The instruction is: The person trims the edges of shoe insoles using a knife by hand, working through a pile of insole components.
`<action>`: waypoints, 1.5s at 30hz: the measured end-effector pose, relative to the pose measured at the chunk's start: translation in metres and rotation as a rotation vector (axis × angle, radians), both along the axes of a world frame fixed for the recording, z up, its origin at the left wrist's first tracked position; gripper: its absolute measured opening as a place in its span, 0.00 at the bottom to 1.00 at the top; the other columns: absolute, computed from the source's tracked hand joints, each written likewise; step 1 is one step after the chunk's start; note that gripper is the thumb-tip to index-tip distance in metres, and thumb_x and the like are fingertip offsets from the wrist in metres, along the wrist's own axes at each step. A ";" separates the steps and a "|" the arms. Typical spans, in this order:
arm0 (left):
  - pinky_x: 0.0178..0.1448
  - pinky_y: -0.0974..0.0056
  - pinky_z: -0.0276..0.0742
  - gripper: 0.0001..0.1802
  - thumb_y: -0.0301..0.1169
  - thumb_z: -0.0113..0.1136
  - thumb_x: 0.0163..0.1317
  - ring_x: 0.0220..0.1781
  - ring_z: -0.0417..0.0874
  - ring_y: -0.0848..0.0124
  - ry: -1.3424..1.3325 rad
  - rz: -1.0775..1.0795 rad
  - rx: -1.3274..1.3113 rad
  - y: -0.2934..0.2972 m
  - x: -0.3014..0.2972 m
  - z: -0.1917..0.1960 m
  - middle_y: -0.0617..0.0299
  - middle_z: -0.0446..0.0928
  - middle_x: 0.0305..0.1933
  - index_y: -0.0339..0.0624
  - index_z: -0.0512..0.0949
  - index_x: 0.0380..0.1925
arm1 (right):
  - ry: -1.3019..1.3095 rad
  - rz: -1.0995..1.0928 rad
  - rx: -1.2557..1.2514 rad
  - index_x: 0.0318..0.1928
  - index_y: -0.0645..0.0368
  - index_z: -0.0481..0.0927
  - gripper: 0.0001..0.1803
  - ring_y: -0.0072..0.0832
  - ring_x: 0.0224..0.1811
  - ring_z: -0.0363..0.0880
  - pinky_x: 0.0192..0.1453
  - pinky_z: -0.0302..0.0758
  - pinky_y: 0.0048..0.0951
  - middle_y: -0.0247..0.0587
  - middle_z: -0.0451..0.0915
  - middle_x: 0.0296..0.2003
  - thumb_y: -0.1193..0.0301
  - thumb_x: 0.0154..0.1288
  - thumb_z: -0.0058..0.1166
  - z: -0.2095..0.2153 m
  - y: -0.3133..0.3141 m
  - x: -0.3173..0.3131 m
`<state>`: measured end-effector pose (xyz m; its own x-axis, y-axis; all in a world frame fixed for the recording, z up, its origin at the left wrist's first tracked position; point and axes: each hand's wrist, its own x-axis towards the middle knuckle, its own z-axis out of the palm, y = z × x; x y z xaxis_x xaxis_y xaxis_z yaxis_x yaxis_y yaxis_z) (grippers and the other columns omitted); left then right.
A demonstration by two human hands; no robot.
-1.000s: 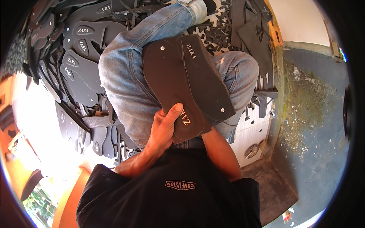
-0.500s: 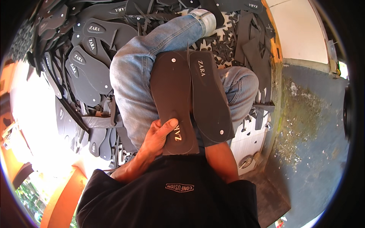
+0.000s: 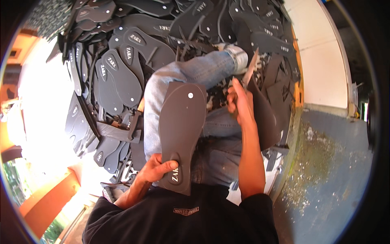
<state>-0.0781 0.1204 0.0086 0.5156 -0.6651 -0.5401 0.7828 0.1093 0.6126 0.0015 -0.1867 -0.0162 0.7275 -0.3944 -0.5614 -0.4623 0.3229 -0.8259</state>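
My left hand (image 3: 156, 168) is closed on the heel end of a dark footwear sole piece (image 3: 181, 126), thumb on top. The piece has a sole outline, a small white round sticker near its toe and pale lettering at its heel. Farther right, my right hand (image 3: 241, 101) is raised and closed round a knife, its handle mostly hidden by the fingers. The knife blade (image 3: 250, 71) points up and away. Beside the right hand and forearm is another dark sole piece (image 3: 264, 122), tilted; whether the hand touches it I cannot tell.
Cut dark soles (image 3: 118, 81) lie heaped at the left and far side. Small offcuts (image 3: 217, 95) lie about my bent legs (image 3: 191, 73). A second knife-like tool (image 3: 136, 122) with a light handle rests by my left knee. A stained grey floor (image 3: 325, 171) extends right.
My right hand has come out from beneath the second sole piece and moved up and away, showing the knife. That piece is now farther right. The left-held sole has shifted slightly left and nearer.
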 end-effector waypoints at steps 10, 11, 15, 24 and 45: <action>0.39 0.73 0.74 0.22 0.44 0.57 0.63 0.38 0.77 0.79 -0.226 0.184 0.196 -0.055 0.094 0.011 0.60 0.77 0.42 0.35 0.72 0.46 | -0.233 0.322 0.039 0.25 0.58 0.71 0.12 0.12 0.13 0.60 0.15 0.55 0.18 0.26 0.66 0.15 0.70 0.62 0.59 0.023 0.081 -0.080; 0.37 0.74 0.73 0.17 0.40 0.60 0.61 0.34 0.75 0.80 -0.220 0.108 0.298 -0.067 0.107 0.016 0.65 0.76 0.33 0.38 0.75 0.40 | -0.187 0.277 0.092 0.24 0.58 0.70 0.14 0.12 0.13 0.60 0.16 0.56 0.17 0.26 0.67 0.15 0.68 0.62 0.58 0.031 0.082 -0.078; 0.29 0.74 0.71 0.20 0.43 0.68 0.53 0.26 0.77 0.80 -0.168 -0.070 0.350 -0.072 0.112 0.015 0.64 0.77 0.23 0.36 0.77 0.31 | -0.121 0.228 -0.174 0.19 0.62 0.70 0.22 0.20 0.14 0.66 0.18 0.60 0.28 0.33 0.70 0.12 0.60 0.64 0.56 0.026 0.065 -0.097; 0.29 0.74 0.72 0.28 0.46 0.69 0.51 0.26 0.77 0.79 -0.143 -0.146 0.384 -0.071 0.115 0.009 0.60 0.78 0.27 0.27 0.76 0.36 | 0.010 0.516 -0.706 0.17 0.63 0.66 0.21 0.38 0.10 0.62 0.18 0.60 0.35 0.46 0.63 0.09 0.66 0.61 0.57 0.005 0.050 -0.133; 0.36 0.69 0.74 0.18 0.44 0.48 0.68 0.34 0.75 0.77 0.017 0.146 -0.049 -0.093 0.103 -0.036 0.64 0.75 0.33 0.40 0.73 0.44 | -0.210 -0.020 -0.120 0.30 0.59 0.77 0.11 0.11 0.16 0.64 0.15 0.58 0.19 0.24 0.69 0.17 0.64 0.62 0.57 0.044 0.027 -0.042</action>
